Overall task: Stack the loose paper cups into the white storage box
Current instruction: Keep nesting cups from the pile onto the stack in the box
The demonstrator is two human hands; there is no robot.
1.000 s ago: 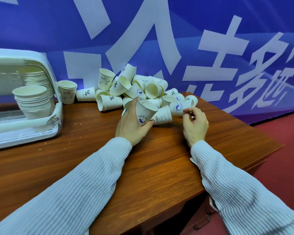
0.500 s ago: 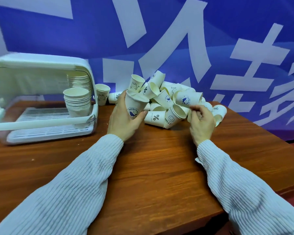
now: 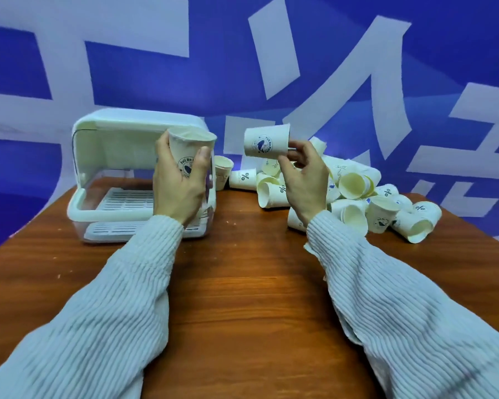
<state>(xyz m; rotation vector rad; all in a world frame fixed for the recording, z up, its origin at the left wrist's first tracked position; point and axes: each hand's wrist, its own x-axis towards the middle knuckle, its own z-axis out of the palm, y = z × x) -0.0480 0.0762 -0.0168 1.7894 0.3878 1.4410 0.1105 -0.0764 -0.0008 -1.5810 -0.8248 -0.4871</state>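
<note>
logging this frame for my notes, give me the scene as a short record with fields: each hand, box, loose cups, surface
left hand: left hand grips an upright cup, mouth up, in front of the box
right hand: right hand pinches the rim of a second cup, held sideways, base toward the left
box: white storage box open at the front, slatted tray inside, at the table's left rear
loose cups: pile of paper cups lies tumbled at right
surface: brown wooden table
</note>
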